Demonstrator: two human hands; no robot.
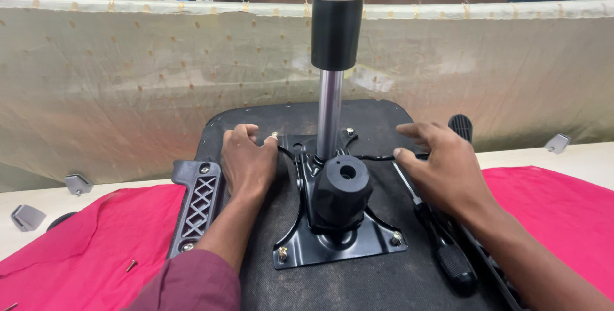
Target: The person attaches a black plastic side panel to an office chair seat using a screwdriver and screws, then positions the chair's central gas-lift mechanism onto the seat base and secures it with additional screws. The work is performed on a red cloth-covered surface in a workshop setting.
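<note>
Seat underside (384,119), black fabric-covered, lies face-up on the red cloth (83,253) with a beige fabric screen (128,80) behind it at 12 o'clock. The black mechanism plate (358,237) sits bolted at centre; the gas cylinder (338,23) rises from it toward 12, chrome rod below the black sleeve, with a round black knob (342,189) in front.

Your left hand (248,164) rests flat at 9 o'clock of the rod, fingers spread and loosely curled, closed on nothing. Your right hand (444,167) sits at 3 o'clock, open, fingertips touching the seat near the plate's edge, also holding nothing.

Black armrest bracket (195,205) lies at 8 o'clock beside your left wrist. A black-handled screwdriver (441,240) lies at 4 o'clock under your right forearm.

Judgement: to steady the seat well, press down evenly with both palms either side of the rod and keep your fingers away from the lever linkage.

Small items: bolt (282,253) at the plate's 7 o'clock corner; loose screw (131,264) on the cloth; grey clips (78,183) on the table at 9.
</note>
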